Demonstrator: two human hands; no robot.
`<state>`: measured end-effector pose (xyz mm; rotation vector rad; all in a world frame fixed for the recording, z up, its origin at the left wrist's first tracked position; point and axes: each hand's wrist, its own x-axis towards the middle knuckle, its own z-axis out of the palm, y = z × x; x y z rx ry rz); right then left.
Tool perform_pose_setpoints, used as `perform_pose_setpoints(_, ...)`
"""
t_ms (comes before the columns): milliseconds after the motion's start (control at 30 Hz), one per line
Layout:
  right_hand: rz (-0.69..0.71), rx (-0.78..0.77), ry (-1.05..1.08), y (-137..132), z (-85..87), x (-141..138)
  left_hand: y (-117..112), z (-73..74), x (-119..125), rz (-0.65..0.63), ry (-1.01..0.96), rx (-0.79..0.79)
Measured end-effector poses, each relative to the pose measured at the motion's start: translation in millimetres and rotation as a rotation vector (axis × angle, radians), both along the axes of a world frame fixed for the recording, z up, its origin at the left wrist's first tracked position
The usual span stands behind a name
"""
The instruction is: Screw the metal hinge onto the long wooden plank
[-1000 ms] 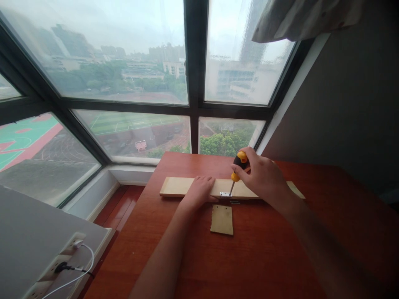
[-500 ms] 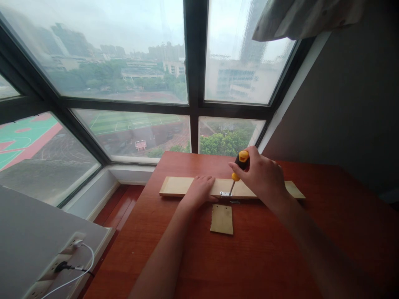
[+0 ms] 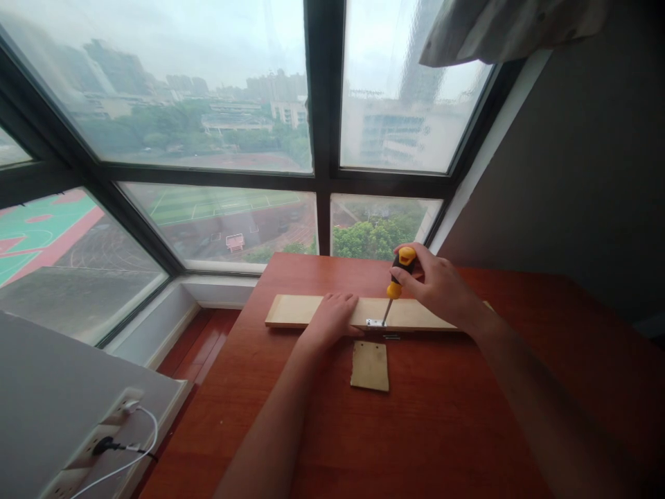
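Observation:
A long, pale wooden board lies across the table. My left hand is closed over it left of its middle, fingers across the top and thumb by the near edge. On that near edge sits a small silver metal hinge. My right hand grips a yellow-and-black screwdriver, held upright with a slight tilt; its tip meets the hinge's right end. Just in front of the board lie small screws. Closer to me is a thin, pale wooden piece with two holes along its far edge.
The reddish-brown wooden table reaches towards large windows with dark frames. At the lower left, a low wall carries sockets with a black plug and a white cable. A curtain hangs at the upper right.
My right hand has shifted slightly right and its fingers have turned on the screwdriver's handle, showing more of it. The tip stays at the hinge; my left hand and the board are still.

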<state>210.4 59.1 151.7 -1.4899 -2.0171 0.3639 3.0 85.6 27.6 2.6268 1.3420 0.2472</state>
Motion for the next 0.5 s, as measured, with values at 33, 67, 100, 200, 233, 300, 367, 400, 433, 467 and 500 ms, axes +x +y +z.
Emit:
perform_pose_setpoints(33, -0.016, -0.002, 0.006, 1, 0.1, 1, 0, -0.5, 0, -0.002, -0.001, 0.005)
perform_pose_setpoints(67, -0.035, 0.002, 0.000, 1, 0.0, 1, 0, -1.1, 0, -0.003, -0.002, 0.009)
perform_pose_setpoints(100, -0.057, 0.014, -0.019, 2, -0.3, 1, 0, -1.7, 0, -0.003, -0.002, 0.012)
perform_pose_setpoints(200, -0.134, 0.097, -0.131, 3, -2.3, -2, 0, -3.0, -1, -0.001, -0.005, 0.020)
perform_pose_setpoints(233, -0.159, 0.128, -0.173, 3, -3.1, -3, 0, -3.1, -1, -0.002, -0.006, 0.021)
perform_pose_setpoints(300, -0.201, 0.173, -0.246, 3, -4.4, -6, 0, -2.7, 0, -0.005, -0.005, 0.023)
perform_pose_setpoints(367, -0.233, 0.193, -0.300, 3, -4.9, -8, 0, -1.9, 0, -0.006, 0.002, 0.020)
perform_pose_setpoints(400, -0.245, 0.197, -0.318, 3, -4.7, -9, 0, -1.5, 0, -0.005, 0.008, 0.017)
perform_pose_setpoints(433, -0.252, 0.196, -0.325, 2, -4.2, -10, 0, -1.1, 0, -0.003, 0.013, 0.016)
perform_pose_setpoints(467, -0.249, 0.186, -0.317, 2, -3.4, -10, 0, -1.0, 0, -0.002, 0.018, 0.016)
perform_pose_setpoints(500, -0.229, 0.168, -0.289, 2, -2.4, -9, 0, -0.9, 0, -0.001, 0.020, 0.017)
